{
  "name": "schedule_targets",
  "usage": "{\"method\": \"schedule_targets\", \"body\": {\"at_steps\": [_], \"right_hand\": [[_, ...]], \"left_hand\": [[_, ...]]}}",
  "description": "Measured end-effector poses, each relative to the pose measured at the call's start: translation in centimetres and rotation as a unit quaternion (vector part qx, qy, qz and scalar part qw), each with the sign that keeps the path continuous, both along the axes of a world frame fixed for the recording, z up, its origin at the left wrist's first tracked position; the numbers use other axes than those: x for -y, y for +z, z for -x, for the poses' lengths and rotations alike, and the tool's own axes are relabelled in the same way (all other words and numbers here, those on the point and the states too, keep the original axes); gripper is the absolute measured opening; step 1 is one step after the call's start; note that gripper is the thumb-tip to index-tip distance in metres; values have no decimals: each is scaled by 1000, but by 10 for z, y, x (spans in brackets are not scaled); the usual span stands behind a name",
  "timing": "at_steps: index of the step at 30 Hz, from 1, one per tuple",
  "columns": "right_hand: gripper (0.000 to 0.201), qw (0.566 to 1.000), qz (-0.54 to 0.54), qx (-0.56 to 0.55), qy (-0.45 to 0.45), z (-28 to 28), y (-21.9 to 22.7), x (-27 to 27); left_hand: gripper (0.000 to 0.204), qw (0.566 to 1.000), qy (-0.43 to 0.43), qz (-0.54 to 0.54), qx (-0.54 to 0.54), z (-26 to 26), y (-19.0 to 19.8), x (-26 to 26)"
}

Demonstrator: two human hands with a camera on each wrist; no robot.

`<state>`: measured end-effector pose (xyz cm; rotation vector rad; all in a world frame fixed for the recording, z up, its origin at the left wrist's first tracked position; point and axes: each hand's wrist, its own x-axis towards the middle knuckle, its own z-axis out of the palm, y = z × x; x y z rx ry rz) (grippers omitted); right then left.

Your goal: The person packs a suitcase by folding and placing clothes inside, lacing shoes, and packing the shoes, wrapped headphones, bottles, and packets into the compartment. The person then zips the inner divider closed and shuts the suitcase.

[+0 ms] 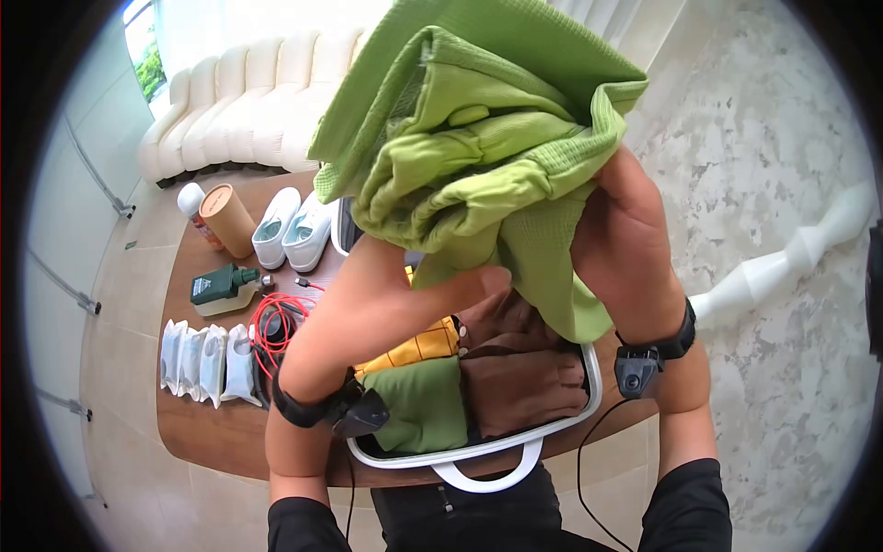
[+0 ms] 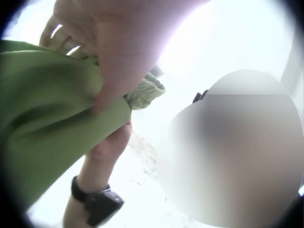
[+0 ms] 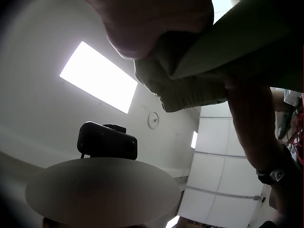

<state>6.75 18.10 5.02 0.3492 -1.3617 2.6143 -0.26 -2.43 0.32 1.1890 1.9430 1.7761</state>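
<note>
A folded light green garment [image 1: 497, 138] with gathered elastic edges is held up in front of me by both hands, above an open suitcase [image 1: 593, 382]. My left hand [image 1: 395, 290] grips its lower left part, thumb on the near side and most fingers behind the cloth. On the right edge my right hand [image 1: 625, 239] holds the fabric, its fingertips hidden in the folds. In the left wrist view, the left thumb presses onto the garment [image 2: 52, 109]. Inside the suitcase lie a folded green cloth [image 1: 418, 405], brown clothing [image 1: 524, 391] and a yellow checked cloth [image 1: 414, 345].
On the wooden table [image 1: 212, 432], left of the suitcase, are white shoes [image 1: 308, 235], a cardboard tube [image 1: 227, 221], a spray can [image 1: 195, 207], a dark green bottle [image 1: 216, 287], a red cable [image 1: 273, 327] and several white packets [image 1: 212, 363]. A cream sofa [image 1: 248, 110] stands behind.
</note>
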Motion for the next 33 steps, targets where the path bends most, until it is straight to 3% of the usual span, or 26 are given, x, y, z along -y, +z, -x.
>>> {"method": "schedule_targets", "body": {"at_steps": [1, 2, 4, 6, 9, 10, 12, 13, 15, 16, 19, 21, 22, 24, 25, 28, 30, 32, 33], "right_hand": [[28, 1000, -6, 7, 0, 3, -6, -3], [28, 1000, -6, 8, 2, 3, -9, -1], [33, 996, -71, 42, -39, 1, -15, 8], [39, 993, -97, 56, -45, 4, -20, 13], [46, 971, -210, 59, -93, 2, -31, 13], [46, 971, -210, 60, -93, -1, -30, 10], [46, 936, -318, 132, -70, -10, -27, -6], [39, 935, -330, 111, -66, -12, -32, -20], [29, 924, -349, 122, -96, -21, -35, -67], [25, 915, -362, 88, -155, -29, -35, -96], [25, 849, -363, 91, -375, -66, 1, -172], [21, 870, -280, 28, -404, -103, 28, -218], [21, 898, -246, -28, -364, -123, 37, -233], [19, 888, -234, -46, -393, -155, 40, -258], [15, 876, -255, -34, -408, -169, 32, -276], [9, 856, -311, 41, -411, -184, -27, -298], [6, 840, -317, 140, -417, -181, -93, -308], [7, 830, -315, 236, -395, -160, -130, -271], [14, 744, -503, 251, -361, -147, -127, -247]], "left_hand": [[64, 993, -23, -116, -22, 6, -9, -5], [64, 993, -22, -115, -22, 13, -12, -4], [75, 977, -45, -150, 143, 21, -12, -2], [70, 976, -28, -175, 130, 20, -16, -6], [45, 923, -10, -276, 266, 14, -8, -10], [45, 923, -10, -276, 268, 19, -7, -8], [44, 913, 77, -325, 234, 29, -9, -1], [50, 898, 84, -355, 247, 29, -3, 4], [50, 902, 96, -369, 205, 32, -1, 12], [50, 905, 102, -379, 161, 36, 0, 14], [48, 911, 59, -367, 180, 37, 4, 28], [55, 906, 23, -360, 221, 38, 4, 35], [55, 904, 21, -363, 225, 40, 0, 37], [55, 932, 27, -317, 174, 42, -4, 42], [55, 926, 73, -320, 186, 31, 4, 36], [57, 945, 93, -260, 177, 23, 3, 36], [56, 950, 77, -245, 177, 23, 3, 39], [54, 983, 20, -131, 125, 22, 11, 37], [54, 987, 22, -115, 115, 23, 8, 35]]}}
